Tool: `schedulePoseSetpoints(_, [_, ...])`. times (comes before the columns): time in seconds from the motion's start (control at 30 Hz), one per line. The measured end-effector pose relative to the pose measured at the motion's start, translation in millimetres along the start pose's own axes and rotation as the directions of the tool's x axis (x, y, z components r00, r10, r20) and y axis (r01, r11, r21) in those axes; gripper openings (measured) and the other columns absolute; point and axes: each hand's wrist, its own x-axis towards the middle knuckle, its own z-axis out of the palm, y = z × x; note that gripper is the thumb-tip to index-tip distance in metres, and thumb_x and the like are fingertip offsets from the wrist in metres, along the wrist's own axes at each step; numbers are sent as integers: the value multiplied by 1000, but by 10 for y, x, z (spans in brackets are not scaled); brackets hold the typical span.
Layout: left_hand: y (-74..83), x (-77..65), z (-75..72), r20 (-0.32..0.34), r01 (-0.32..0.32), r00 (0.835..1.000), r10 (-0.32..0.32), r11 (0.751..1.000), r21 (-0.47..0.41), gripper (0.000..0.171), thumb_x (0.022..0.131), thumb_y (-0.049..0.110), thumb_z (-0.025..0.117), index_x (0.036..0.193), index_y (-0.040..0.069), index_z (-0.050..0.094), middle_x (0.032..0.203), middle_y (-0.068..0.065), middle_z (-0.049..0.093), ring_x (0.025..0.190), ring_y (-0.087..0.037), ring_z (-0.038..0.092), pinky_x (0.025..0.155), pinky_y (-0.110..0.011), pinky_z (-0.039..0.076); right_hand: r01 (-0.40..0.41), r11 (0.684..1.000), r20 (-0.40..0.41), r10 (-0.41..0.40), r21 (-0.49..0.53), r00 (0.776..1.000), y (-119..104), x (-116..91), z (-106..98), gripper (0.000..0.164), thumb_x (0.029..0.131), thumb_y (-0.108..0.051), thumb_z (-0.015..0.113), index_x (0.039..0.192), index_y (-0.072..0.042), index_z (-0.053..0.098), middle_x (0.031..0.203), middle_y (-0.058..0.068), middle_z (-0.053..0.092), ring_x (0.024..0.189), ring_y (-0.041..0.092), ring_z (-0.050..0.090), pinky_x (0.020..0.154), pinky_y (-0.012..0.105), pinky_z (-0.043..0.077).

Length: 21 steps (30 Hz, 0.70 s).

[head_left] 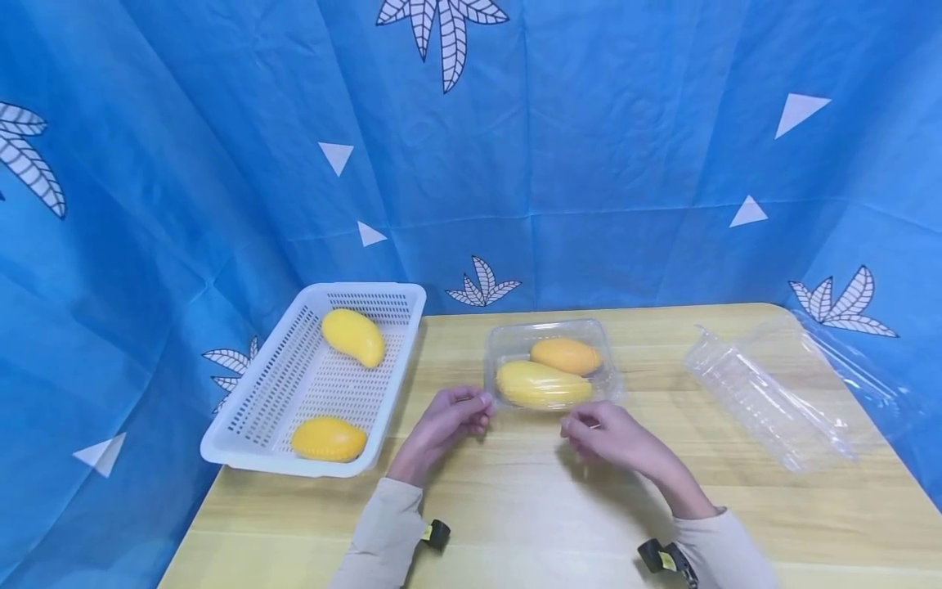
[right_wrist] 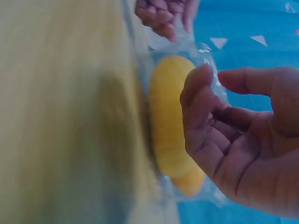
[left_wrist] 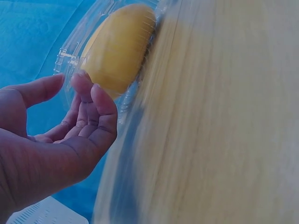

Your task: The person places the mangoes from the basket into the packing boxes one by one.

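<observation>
A clear plastic clamshell box [head_left: 508, 334] holds a yellow mango [head_left: 543, 384] in front and a more orange mango [head_left: 567, 356] behind it. At the box's front left corner is my left hand [head_left: 452, 419], its fingertips right by the rim. A small gap shows between that thumb and the fingers [left_wrist: 103, 100] in the left wrist view. My right hand [head_left: 607, 433] is just before the box's front right side, fingers loosely bent. Its thumb [right_wrist: 245, 80] stands a little apart from the index finger, with nothing between them.
To the left stands a white perforated basket [head_left: 403, 368] with a yellow mango [head_left: 353, 337] at its back and another mango [head_left: 329, 439] near its front. An open clear plastic container [head_left: 773, 401] lies at the table's right side. A blue patterned cloth [head_left: 603, 164] hangs behind the table.
</observation>
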Motion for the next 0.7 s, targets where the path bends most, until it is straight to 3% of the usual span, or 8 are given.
schedulePoseSetpoints(0.17, [-2, 2, -3, 2, 2, 1000, -2, 1000, 1, 26, 99, 12, 67, 112, -10, 65, 92, -11, 69, 74, -14, 63, 71, -26, 56, -35, 990, 62, 27, 140, 998, 95, 74, 150, 28, 105, -15, 56, 103, 11, 66, 86, 18, 70, 75, 33, 70, 66, 41, 62])
schedulePoseSetpoints(0.33, [-15, 18, -7, 2, -10, 1000, 10, 1000, 14, 23, 99, 11, 65, 110, -9, 65, 91, -11, 69, 74, -13, 64, 70, -26, 57, -70, 945, 85, 45, 320, 995, 165, 151, 311, 37, 106, -17, 54, 118, 18, 59, 100, 27, 70, 90, 41, 71, 79, 44, 62])
schedulePoseSetpoints(0.53, [-29, 37, -3, -1, -8, 1000, 8, 1000, 2, 21, 98, 10, 66, 109, -8, 65, 90, -10, 69, 73, -13, 63, 69, -26, 56, -118, 850, 21, 125, 513, 992, 174, 226, 516, 48, 105, -19, 58, 130, 21, 50, 111, 32, 66, 98, 37, 71, 89, 43, 59])
schedulePoseSetpoints(0.7, [-38, 35, 0, -4, -5, 1000, 5, 1000, -22, 20, 98, 11, 67, 108, -6, 67, 90, -12, 69, 72, -13, 62, 67, -25, 54, -148, 727, -5, 204, 671, 979, 132, 269, 623, 49, 102, -19, 62, 131, 20, 49, 116, 31, 65, 102, 33, 70, 95, 44, 57])
